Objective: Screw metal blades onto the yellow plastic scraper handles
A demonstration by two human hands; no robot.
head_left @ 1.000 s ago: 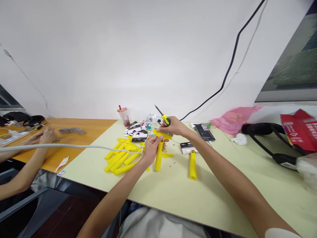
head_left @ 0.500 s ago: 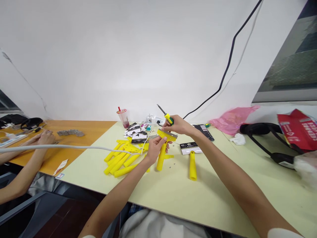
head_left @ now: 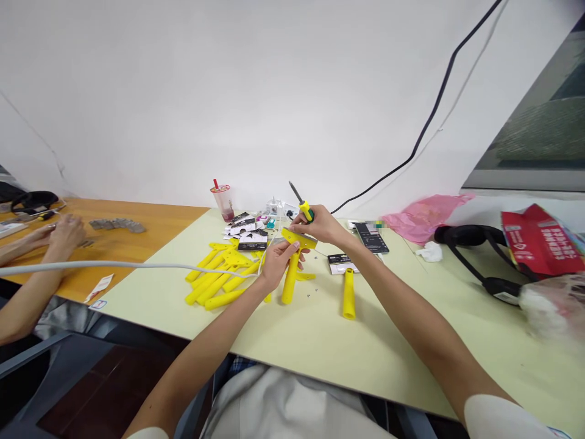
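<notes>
My left hand (head_left: 275, 264) is closed around the upper part of a yellow scraper (head_left: 289, 282), its thumb on the head and the handle slanting down. A metal blade (head_left: 309, 242) lies along the scraper's head. In my right hand (head_left: 325, 224) a yellow and green screwdriver (head_left: 306, 211) is gripped, its tip pointing up and away from the scraper. The right fingertips are at the top edge of the scraper's head; what they touch there is partly hidden. Below lie a flat yellow piece (head_left: 306, 277) and small screws (head_left: 309, 296).
Several yellow scraper parts (head_left: 211, 288) are piled left, near black-and-white packets (head_left: 253, 239) and a drink cup (head_left: 222, 201). A yellow handle (head_left: 348, 296), a phone (head_left: 372, 237) and a black headset (head_left: 496, 268) lie right. A white cable (head_left: 137, 264) crosses the left. Another person's hands (head_left: 64, 235) are at the orange table.
The view has shifted slightly, so the table things appear a little higher and further left. Both hands keep their holds on the scraper and screwdriver, with the right fingers still at the scraper's head.
</notes>
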